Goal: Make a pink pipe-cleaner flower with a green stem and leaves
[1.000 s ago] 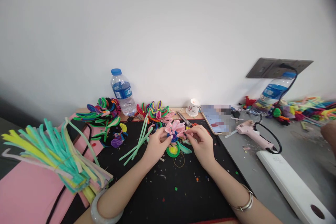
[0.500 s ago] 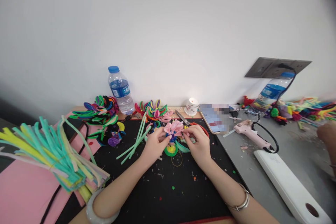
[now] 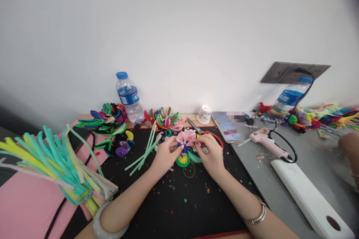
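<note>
A pink pipe-cleaner flower (image 3: 185, 137) with a blue centre is held just above a black mat (image 3: 179, 201). My left hand (image 3: 165, 154) pinches its left side, fingers closed on it. My right hand (image 3: 211, 154) pinches the petals on its right side, also closed. Right below the flower lie a green and yellow loop (image 3: 183, 160) and a teal loop (image 3: 195, 157). Several pale green pipe cleaners (image 3: 146, 149) lie left of my left hand.
A bundle of teal and yellow pipe cleaners (image 3: 56, 164) lies at left on pink sheets. Finished colourful loops (image 3: 108, 117), a water bottle (image 3: 128, 97), scissors (image 3: 196, 126), a paper cup (image 3: 205, 114), a phone (image 3: 230, 126) and a pink glue gun (image 3: 266, 142) stand behind. Another person's arm (image 3: 349, 145) shows far right.
Both hands keep hold of the pink flower and have shifted only slightly, the fingers working its petals. The view has drifted a little.
</note>
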